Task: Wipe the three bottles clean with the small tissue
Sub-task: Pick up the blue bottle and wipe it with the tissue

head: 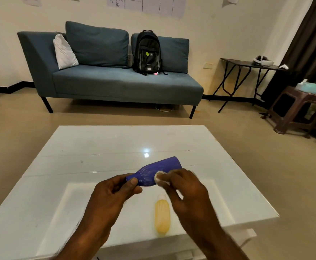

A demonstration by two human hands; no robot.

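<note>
A blue ribbed bottle (157,170) is held tilted above the white table (89,151), its narrow end in my left hand (114,192). My right hand (179,186) presses a small white tissue (160,178) against the bottle's side. A yellow bottle (162,215) lies on its side on the table below my hands, cap pointing away from me. I see no third bottle in this view.
Beyond the table stands a blue sofa (106,79) with a black backpack (147,53) on it. At the right are a dark folding table (247,72) and a brown stool (299,109) with a tissue box (310,88).
</note>
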